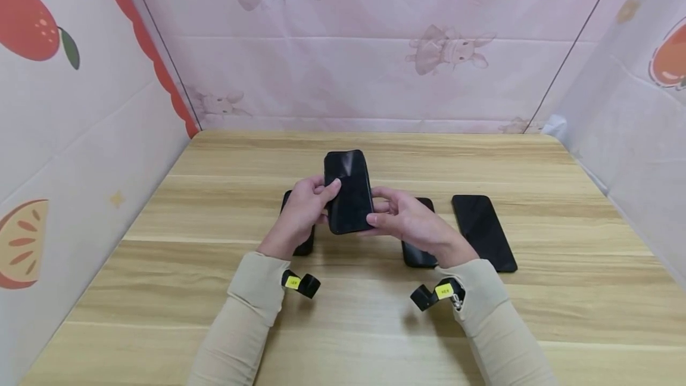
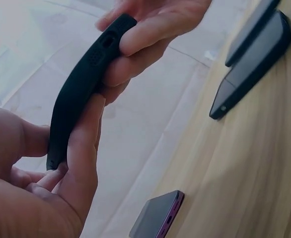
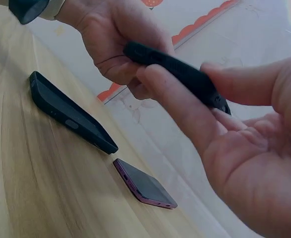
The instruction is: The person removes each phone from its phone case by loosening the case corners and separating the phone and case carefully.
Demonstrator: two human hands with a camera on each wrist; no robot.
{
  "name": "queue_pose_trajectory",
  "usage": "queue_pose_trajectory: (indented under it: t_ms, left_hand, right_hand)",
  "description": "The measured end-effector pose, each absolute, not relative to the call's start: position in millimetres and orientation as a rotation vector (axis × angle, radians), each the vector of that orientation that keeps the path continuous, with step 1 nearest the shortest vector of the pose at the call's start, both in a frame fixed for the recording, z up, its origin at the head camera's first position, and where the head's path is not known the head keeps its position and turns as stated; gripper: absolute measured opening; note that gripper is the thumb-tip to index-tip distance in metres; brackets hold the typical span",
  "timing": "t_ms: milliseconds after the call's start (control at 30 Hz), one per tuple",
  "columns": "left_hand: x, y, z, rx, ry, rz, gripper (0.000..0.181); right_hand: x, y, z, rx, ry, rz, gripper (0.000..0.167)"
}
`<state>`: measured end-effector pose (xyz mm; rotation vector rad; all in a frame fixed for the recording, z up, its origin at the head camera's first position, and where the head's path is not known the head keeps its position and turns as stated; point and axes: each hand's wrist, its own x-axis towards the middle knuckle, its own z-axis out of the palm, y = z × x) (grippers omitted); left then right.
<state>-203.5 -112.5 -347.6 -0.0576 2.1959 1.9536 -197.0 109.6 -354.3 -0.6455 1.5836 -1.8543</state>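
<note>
Both hands hold a dark, phone-shaped object (image 1: 349, 198) above the table, its glossy face towards the head camera. The left hand (image 1: 302, 210) grips its left side, thumb on the face. At the lower right edge, the right hand (image 1: 409, 219) pinches it between thumb and fingers. Seen edge-on in the left wrist view, the held object (image 2: 78, 94) has a matt dark side with an opening and small holes; it looks bowed. In the right wrist view the same object (image 3: 178, 72) spans between both hands. Whether it is a phone in a case, I cannot tell.
Dark phone-like items lie on the wooden table (image 1: 343, 326): one (image 1: 305, 246) partly behind the left hand, one (image 1: 418, 257) partly behind the right, another (image 1: 485, 234) farther right. A purple-edged phone (image 3: 144, 183) lies near a dark rimmed item (image 3: 68, 116). Printed cloth walls surround the table.
</note>
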Motion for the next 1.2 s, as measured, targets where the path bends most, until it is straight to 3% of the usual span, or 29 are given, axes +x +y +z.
queue_pose_trajectory:
  t_ms: [633, 1200]
  left_hand:
    - [-202.8, -116.6, -348.1, -0.016, 1.843, 2.164, 0.039]
    - [-200.9, -116.6, -348.3, 0.099, 1.915, 2.104, 0.040]
  right_hand:
    - [-197.3, 112.3, -357.7, -0.895, 1.521, -1.866, 0.054]
    - [-193.5, 104.0, -351.2, -0.667, 1.826, -1.828, 0.050]
